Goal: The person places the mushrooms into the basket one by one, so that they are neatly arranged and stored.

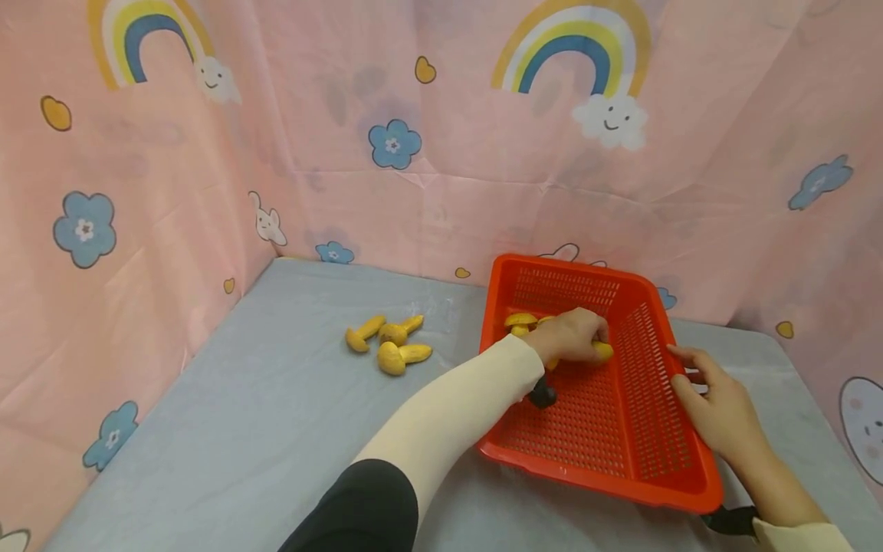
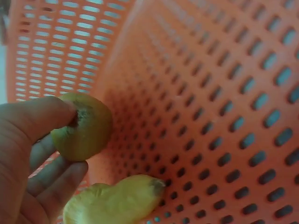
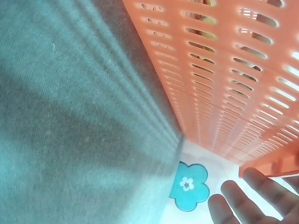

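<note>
My left hand [image 1: 569, 336] reaches down into a red plastic basket [image 1: 600, 479]. It pinches a yellow mushroom [image 2: 88, 133], thumb on the rounded cap. Just below that hand lies another yellow mushroom [image 2: 119, 200], inside the basket. In the head view a mushroom [image 1: 520, 320] shows beside the wrist, and others are partly hidden behind the hand. The fingertips of my right hand [image 1: 720, 402] rest at the basket's right rim. In the right wrist view its fingers [image 3: 245, 200] are extended beside the basket's outer wall.
Several yellow mushrooms [image 1: 396, 345] lie grouped on the grey-covered table [image 1: 276, 399], left of the basket. A black wristband part [image 1: 543, 395] hangs under the left wrist. Pink printed cloth [image 1: 441, 222] closes off the back and sides.
</note>
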The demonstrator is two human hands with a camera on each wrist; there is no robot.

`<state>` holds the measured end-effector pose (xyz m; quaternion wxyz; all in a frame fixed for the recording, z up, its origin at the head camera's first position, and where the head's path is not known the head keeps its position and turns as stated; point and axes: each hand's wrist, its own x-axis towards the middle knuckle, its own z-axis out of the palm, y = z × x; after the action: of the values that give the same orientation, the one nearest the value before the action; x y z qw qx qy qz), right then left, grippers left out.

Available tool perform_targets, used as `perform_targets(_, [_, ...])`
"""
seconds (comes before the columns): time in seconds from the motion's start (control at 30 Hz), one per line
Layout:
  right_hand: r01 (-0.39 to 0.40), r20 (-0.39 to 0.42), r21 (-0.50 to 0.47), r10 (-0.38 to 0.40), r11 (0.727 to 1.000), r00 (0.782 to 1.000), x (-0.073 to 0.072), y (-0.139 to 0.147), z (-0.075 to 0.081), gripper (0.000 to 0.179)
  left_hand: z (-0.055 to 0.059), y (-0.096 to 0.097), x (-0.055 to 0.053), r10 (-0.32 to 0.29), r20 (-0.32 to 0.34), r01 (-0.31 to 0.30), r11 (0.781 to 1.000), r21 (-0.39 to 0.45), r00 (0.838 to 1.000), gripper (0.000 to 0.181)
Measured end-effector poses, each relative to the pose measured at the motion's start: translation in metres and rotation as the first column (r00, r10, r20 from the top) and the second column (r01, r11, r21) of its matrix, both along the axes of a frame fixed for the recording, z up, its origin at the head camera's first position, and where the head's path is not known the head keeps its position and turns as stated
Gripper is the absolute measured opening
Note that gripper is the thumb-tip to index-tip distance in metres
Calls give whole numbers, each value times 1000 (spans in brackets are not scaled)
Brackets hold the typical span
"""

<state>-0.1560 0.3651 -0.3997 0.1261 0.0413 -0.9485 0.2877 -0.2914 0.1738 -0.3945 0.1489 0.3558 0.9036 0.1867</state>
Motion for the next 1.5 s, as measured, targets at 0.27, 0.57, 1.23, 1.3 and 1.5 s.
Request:
perform_targets(0.27, [1, 11, -9, -1, 1000, 1000, 0, 0, -1, 44, -6, 3, 3, -7, 10, 7, 1000, -2, 1000, 13])
perform_targets(0.57, [4, 24, -4, -4, 1000, 1000, 0, -1, -1, 44, -4, 2, 4, 26, 38, -26, 1000, -5, 999, 20])
perform_targets(1.23, [12, 4, -2, -12, 1000, 1000, -1, -3, -3, 43, 21, -3, 2, 21, 50, -26, 995, 96, 999, 34])
perform_targets(1.3, [16, 1, -4, -16, 1000, 1000, -1, -3, -3, 43, 28, -8, 1, 14, 57, -22, 990, 138, 998, 32])
perform_targets(1.5, [18, -9, 0, -18, 1000, 1000, -2, -1, -2, 43, 47, -23, -2, 14, 70, -30, 970, 241, 997, 30])
